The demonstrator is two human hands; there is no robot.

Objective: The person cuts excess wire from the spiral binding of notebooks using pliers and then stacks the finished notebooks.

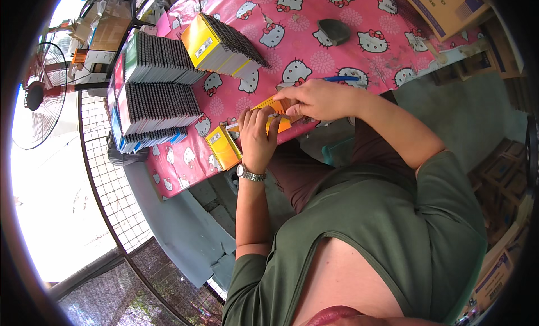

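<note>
My left hand point(257, 134), with a silver watch on its wrist, has its fingers curled over an orange-yellow notebook point(285, 125) at the table's near edge. My right hand point(324, 100) pinches the same notebook's far right part between bent fingers and thumb; the exact grip is partly hidden. A small yellow spiral notebook point(220, 146) lies flat just left of my left hand. Close behind my right hand is a blue pen or cutter point(341, 78).
Black-spiral notebooks fill stacks point(160, 107) at the left; a yellow-covered stack point(222, 45) stands farther back. A dark grey dish point(334, 32) sits on the pink cartoon-cat tablecloth point(303, 51). A cardboard box point(446, 8) is at the far right, a fan point(42, 96) at left.
</note>
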